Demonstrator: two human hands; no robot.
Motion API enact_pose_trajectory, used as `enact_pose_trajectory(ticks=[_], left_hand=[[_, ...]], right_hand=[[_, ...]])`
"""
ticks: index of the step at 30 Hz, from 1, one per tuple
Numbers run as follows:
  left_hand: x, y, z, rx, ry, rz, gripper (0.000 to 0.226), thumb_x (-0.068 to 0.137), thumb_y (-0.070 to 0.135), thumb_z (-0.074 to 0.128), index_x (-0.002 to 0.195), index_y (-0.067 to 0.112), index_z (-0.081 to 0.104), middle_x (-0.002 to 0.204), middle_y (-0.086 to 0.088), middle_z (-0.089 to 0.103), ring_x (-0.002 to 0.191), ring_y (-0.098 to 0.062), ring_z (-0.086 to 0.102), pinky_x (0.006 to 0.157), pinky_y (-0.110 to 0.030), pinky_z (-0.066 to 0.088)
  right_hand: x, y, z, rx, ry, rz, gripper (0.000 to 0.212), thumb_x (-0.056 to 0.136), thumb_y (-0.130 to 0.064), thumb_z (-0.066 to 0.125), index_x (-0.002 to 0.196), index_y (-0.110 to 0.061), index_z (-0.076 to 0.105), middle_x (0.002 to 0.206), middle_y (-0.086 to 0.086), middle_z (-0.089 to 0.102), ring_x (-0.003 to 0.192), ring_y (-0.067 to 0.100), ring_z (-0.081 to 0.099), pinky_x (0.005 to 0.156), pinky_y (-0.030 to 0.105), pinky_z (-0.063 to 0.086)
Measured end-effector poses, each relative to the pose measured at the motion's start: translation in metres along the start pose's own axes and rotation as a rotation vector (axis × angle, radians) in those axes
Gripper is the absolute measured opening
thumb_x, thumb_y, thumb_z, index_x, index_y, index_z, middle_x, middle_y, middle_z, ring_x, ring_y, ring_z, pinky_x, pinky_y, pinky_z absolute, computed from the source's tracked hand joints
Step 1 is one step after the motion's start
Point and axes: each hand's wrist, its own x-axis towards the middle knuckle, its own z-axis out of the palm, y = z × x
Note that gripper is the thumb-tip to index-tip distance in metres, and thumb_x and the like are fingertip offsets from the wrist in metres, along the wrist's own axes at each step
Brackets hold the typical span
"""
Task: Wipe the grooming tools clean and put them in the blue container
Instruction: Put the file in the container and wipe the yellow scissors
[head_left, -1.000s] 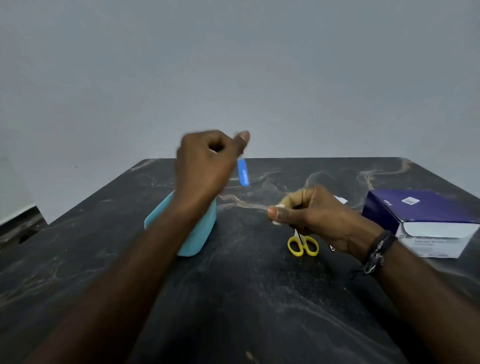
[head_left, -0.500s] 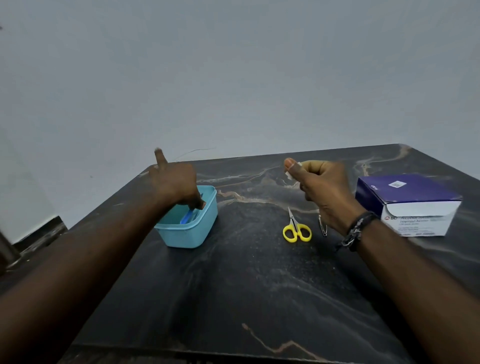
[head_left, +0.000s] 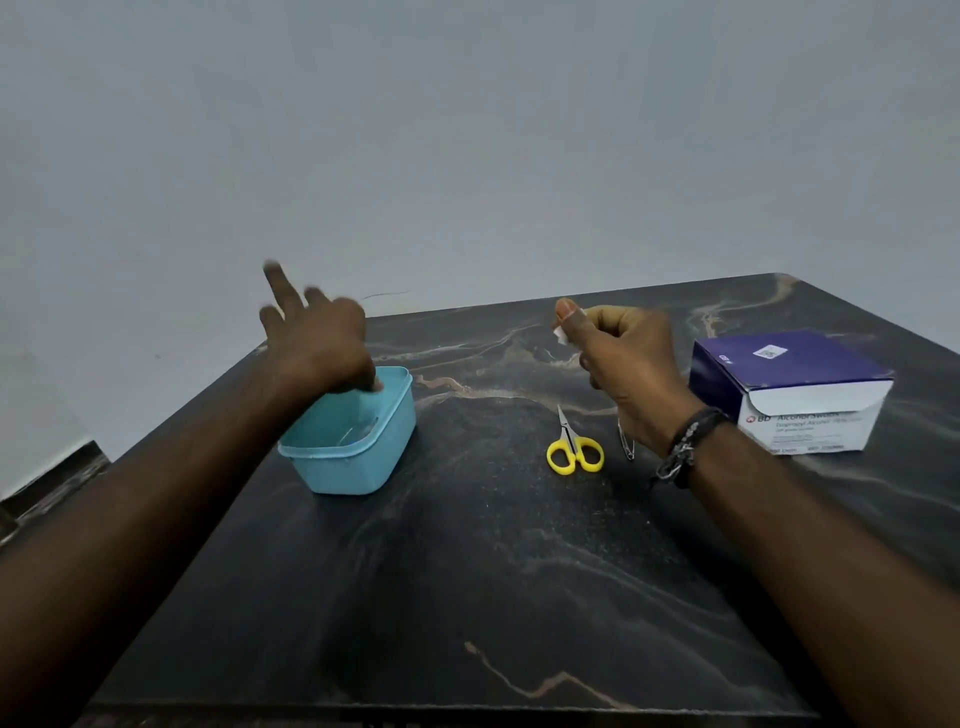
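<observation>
Head view, sole view on record. Looking down on a dark marble-patterned tabletop (head_left: 467, 571) with pale veining, against a plain grey wall.

Left hand (head_left: 317, 343): hovering over the far rim of the light blue rectangular plastic container (head_left: 353, 452), fingers (head_left: 278, 280) spread wide and blurred, thumb dipping just inside the rim. Holding nothing, as far as showing. Container interior: showing only a faint glint near the far wall; contents not telling clearly.

Right hand (head_left: 618, 358): raised above the table, curled closed, pinching a small white wipe (head_left: 562, 335) between thumb and forefinger. Dark beaded bracelet (head_left: 685, 452) sitting on the wrist.

Lying on the table, outside the container: small yellow-handled steel scissors (head_left: 574, 449), blades closed and pointing away; just beside them, toward the right wrist and partly hidden by it, a thin silver metal tool (head_left: 626, 441), possibly tweezers or a pin, too small for telling.

Progress, as a judgement: two tools at least waiting on wiping and placing, both lying well apart from the container. Anything already deposited not being confirmable here. Wipe being in hand, scissors appearing the likely next item.

Markings: purple-and-white cardboard box (head_left: 789, 389) standing at the right, flap closed. Reading "BD" with logo and "Alcohol Swabs" on the white front face, top of the lettering clipped by the flap; smaller lines beneath blurring, possibly "Isopropyl Alcohol". Small white square label on the purple top, not legible.
</observation>
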Motion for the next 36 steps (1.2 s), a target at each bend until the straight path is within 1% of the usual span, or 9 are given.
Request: enact_pose_trajectory(ticks=[3, 6, 8, 10, 13, 16, 26, 30, 36], left_hand=[[-0.026, 0.020, -0.014, -0.107, 0.432, 0.160, 0.028, 0.074, 0.026, 0.080, 0.096, 0.010, 0.073, 0.152, -0.029, 0.028, 0.144, -0.051, -0.012, 0.115, -0.059, 0.018], [-0.059, 0.054, -0.020, -0.343, 0.605, 0.335, 0.011, 0.077, 0.016, 0.075, 0.088, 0.013, 0.075, 0.128, -0.019, 0.058, 0.134, -0.043, 0.037, 0.099, -0.050, 0.045], [-0.069, 0.076, -0.018, -0.500, 0.454, 0.387, 0.009, 0.078, 0.011, 0.067, 0.082, 0.014, 0.074, 0.096, -0.012, 0.069, 0.095, -0.033, 0.063, 0.078, -0.042, 0.055], [-0.068, 0.092, -0.010, -0.583, 0.162, 0.406, 0.007, 0.078, 0.006, 0.065, 0.078, 0.008, 0.071, 0.073, -0.013, 0.071, 0.068, -0.029, 0.069, 0.065, -0.042, 0.060], [-0.061, 0.109, 0.008, -0.608, -0.241, 0.355, 0.007, 0.085, 0.005, 0.067, 0.083, -0.002, 0.066, 0.060, -0.013, 0.070, 0.054, -0.024, 0.071, 0.056, -0.041, 0.062], [-0.054, 0.119, 0.018, -0.645, -0.462, 0.276, 0.013, 0.089, 0.006, 0.063, 0.087, -0.006, 0.061, 0.051, -0.010, 0.066, 0.038, -0.017, 0.062, 0.042, -0.028, 0.056], [-0.053, 0.137, 0.015, -0.581, -0.620, 0.235, 0.021, 0.091, 0.009, 0.065, 0.080, -0.002, 0.051, 0.083, -0.018, 0.058, 0.060, -0.021, 0.060, 0.044, -0.033, 0.058], [-0.050, 0.135, 0.018, -0.570, -0.529, 0.289, 0.015, 0.092, 0.005, 0.058, 0.082, -0.002, 0.050, 0.081, -0.022, 0.065, 0.063, -0.027, 0.067, 0.053, -0.038, 0.061], [-0.032, 0.122, 0.049, -0.990, 0.094, 0.283, 0.025, 0.084, 0.006, 0.059, 0.060, 0.006, 0.065, 0.052, -0.012, 0.067, 0.047, -0.025, 0.068, 0.055, -0.042, 0.060]], right_hand=[[0.001, 0.001, 0.001, -0.018, 0.019, 0.005, 0.033, 0.095, -0.031, 0.060, 0.081, -0.003, 0.071, 0.046, -0.015, 0.052, 0.037, -0.002, 0.039, 0.043, 0.012, 0.033], [0.000, 0.001, 0.003, -0.020, 0.028, 0.012, 0.031, 0.098, -0.029, 0.057, 0.084, -0.005, 0.072, 0.062, -0.004, 0.062, 0.044, -0.001, 0.044, 0.045, 0.014, 0.036], [-0.001, 0.002, 0.004, -0.010, 0.050, 0.011, 0.029, 0.099, -0.026, 0.055, 0.087, -0.005, 0.073, 0.072, 0.001, 0.065, 0.045, -0.003, 0.049, 0.044, 0.012, 0.039], [0.000, 0.002, 0.003, -0.006, 0.077, -0.009, 0.029, 0.099, -0.025, 0.055, 0.086, -0.006, 0.072, 0.074, 0.002, 0.066, 0.045, -0.004, 0.051, 0.043, 0.010, 0.039], [0.001, 0.002, 0.002, -0.008, 0.108, -0.042, 0.031, 0.100, -0.025, 0.054, 0.078, -0.011, 0.070, 0.074, 0.002, 0.068, 0.046, 0.001, 0.052, 0.042, 0.011, 0.038], [0.001, 0.004, 0.003, -0.021, 0.127, -0.059, 0.030, 0.099, -0.026, 0.054, 0.077, -0.015, 0.071, 0.075, 0.002, 0.070, 0.046, 0.005, 0.053, 0.042, 0.011, 0.038], [0.001, 0.008, 0.003, -0.089, 0.135, -0.116, 0.032, 0.099, -0.025, 0.055, 0.071, -0.015, 0.069, 0.074, 0.005, 0.071, 0.049, 0.008, 0.057, 0.050, 0.016, 0.046], [0.003, 0.013, 0.002, -0.125, 0.143, -0.131, 0.031, 0.098, -0.026, 0.056, 0.072, -0.016, 0.069, 0.073, 0.003, 0.071, 0.049, 0.004, 0.060, 0.051, 0.016, 0.047], [0.008, 0.016, -0.001, -0.171, 0.168, -0.135, 0.012, 0.091, -0.015, 0.064, 0.083, -0.013, 0.073, 0.068, 0.003, 0.070, 0.063, 0.017, 0.067, 0.068, 0.041, 0.059]])
